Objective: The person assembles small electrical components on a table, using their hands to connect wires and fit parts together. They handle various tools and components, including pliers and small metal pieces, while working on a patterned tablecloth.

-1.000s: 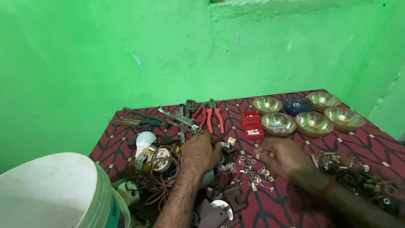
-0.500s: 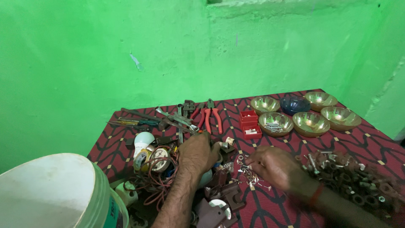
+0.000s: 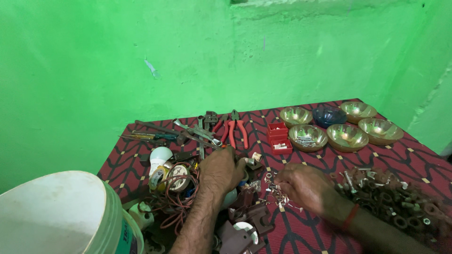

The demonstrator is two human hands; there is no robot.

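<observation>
Small metal parts (image 3: 275,190) are being picked over by the right hand (image 3: 303,187) on the red patterned worktop (image 3: 405,155). The wire tangle (image 3: 176,197) is being pressed by the left hand (image 3: 222,170). Pliers (image 3: 234,131), bowls (image 3: 347,136) and a white bucket (image 3: 56,216) are lying around.
</observation>
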